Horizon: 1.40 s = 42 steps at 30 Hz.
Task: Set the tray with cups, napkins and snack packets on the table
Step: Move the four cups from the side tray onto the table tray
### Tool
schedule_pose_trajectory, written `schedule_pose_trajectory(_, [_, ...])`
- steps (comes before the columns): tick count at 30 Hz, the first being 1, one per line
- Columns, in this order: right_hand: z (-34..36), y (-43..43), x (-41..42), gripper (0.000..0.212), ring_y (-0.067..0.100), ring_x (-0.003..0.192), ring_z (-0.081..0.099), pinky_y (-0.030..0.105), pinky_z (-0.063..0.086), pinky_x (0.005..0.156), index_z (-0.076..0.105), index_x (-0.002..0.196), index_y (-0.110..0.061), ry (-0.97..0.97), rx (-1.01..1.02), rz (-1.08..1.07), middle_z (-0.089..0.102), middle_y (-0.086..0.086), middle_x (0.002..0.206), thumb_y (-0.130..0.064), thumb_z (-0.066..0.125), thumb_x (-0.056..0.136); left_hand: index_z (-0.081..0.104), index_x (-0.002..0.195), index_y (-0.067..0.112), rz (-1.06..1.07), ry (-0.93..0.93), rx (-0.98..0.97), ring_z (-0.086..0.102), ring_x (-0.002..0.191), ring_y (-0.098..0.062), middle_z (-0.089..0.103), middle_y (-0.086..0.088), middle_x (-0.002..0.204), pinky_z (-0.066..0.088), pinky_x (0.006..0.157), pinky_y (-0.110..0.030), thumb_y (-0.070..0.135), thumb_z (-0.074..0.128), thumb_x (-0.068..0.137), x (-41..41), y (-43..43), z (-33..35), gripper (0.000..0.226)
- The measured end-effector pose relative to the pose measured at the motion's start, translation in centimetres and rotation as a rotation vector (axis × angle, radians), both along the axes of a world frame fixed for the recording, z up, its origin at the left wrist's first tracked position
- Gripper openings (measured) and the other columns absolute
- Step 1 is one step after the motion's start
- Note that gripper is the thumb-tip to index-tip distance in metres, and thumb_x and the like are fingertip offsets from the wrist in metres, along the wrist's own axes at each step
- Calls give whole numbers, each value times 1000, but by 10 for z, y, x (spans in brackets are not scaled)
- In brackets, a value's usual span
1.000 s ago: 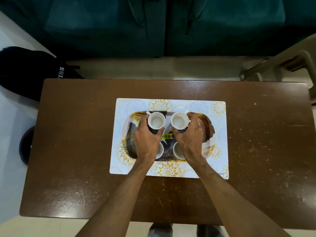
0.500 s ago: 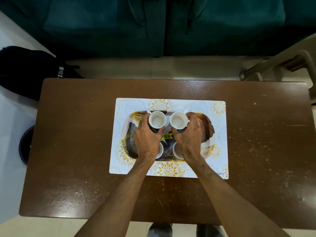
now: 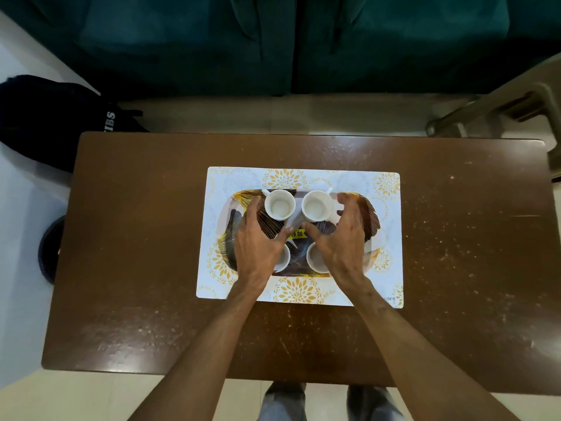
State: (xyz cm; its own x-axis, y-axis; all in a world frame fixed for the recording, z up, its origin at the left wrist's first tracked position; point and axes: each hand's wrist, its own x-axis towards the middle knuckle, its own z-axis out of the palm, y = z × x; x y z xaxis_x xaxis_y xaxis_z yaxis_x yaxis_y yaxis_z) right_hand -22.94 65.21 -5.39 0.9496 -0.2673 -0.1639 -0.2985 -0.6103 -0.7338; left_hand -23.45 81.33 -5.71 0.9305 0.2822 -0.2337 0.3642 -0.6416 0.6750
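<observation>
Nearest, two bare forearms reach over the near edge of the brown table (image 3: 151, 268). A floral placemat (image 3: 390, 268) lies at the table's middle, and the leaf-patterned tray (image 3: 371, 214) sits on it. The left hand (image 3: 258, 241) and right hand (image 3: 340, 243) hover over the tray with fingers spread and loosely curved, gripping nothing. Partly under them stand the near-left cup (image 3: 284, 257) and near-right cup (image 3: 314, 258), with a yellow price sticker (image 3: 297, 234) between the thumbs. Just beyond the fingers stand the far-left cup (image 3: 279, 205) and far-right cup (image 3: 317, 206), upright and side by side; the right hand is blurred, so I cannot tell whether it touches its cup. Past the table are a black bag (image 3: 36, 117) at far left and a teal sofa (image 3: 182, 41).
</observation>
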Motion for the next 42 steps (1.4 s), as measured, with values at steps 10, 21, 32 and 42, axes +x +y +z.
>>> schedule_pose_trajectory(10, [-4, -15, -87, 80, 17, 125, 49, 37, 50, 93, 35, 141, -32, 97, 62, 112, 48, -4, 140, -50, 78, 76, 35, 149, 35, -74, 85, -235, 45, 129, 8, 50, 8, 148, 38, 99, -7, 50, 89, 67, -82, 26, -1, 100])
schedule_pose_trajectory(21, [-5, -5, -87, 69, 18, 118, 59, 41, 59, 91, 47, 138, -17, 60, 69, 153, 59, 2, 133, -27, 83, 80, 54, 135, 24, 30, 39, -199, 62, 118, -13, 66, 3, 128, 55, 100, -39, 25, 90, 72, -84, 4, -8, 73])
schedule_pose_trajectory(32, [-5, -5, -88, 72, 20, 118, 61, 45, 59, 92, 46, 139, -18, 82, 45, 136, 59, 2, 136, -27, 84, 79, 54, 132, 27, 42, 21, -203, 63, 115, -14, 67, 4, 125, 56, 99, -37, 28, 90, 72, -87, -1, -9, 71])
schedule_pose_trajectory(42, [-6, -7, -87, 72, 19, 117, 61, 46, 59, 92, 46, 139, -18, 108, 51, 141, 58, 2, 135, -28, 84, 78, 56, 130, 29, 46, -2, -225, 63, 111, -10, 65, 13, 118, 56, 95, -32, 26, 91, 71, -86, -3, -8, 69])
